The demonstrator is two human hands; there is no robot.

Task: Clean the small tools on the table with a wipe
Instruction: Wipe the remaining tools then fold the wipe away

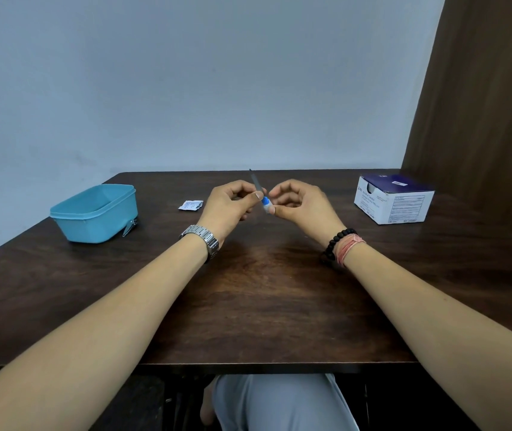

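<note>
Wiping step: a small tool is being held up over the counter (264,290) between both hands, so cleaning of one tool is judged to be under way.
Tub: a light blue tub (94,213) is set at the far left; a metal clipper (129,228) is leant against its right wall, apparently not yet picked up.
Sachet: a torn white wipe sachet (190,205) is laid just left of the hands.
Left hand: the left hand (230,203) is curled, and the grey blade of the nail file (258,188) is pinched between thumb and fingertips.
Tool: the nail file is held tilted, tip pointed up and away, clear of the counter.
Right hand: the blue-and-white lower end of the file is pinched by the right hand (298,202); whether a wipe is folded in that grip cannot be told.
Box: a wipe box (393,199) is stood at the far right.
Next move: a stroke along the blade is probably called for, with one end kept steady.
</note>
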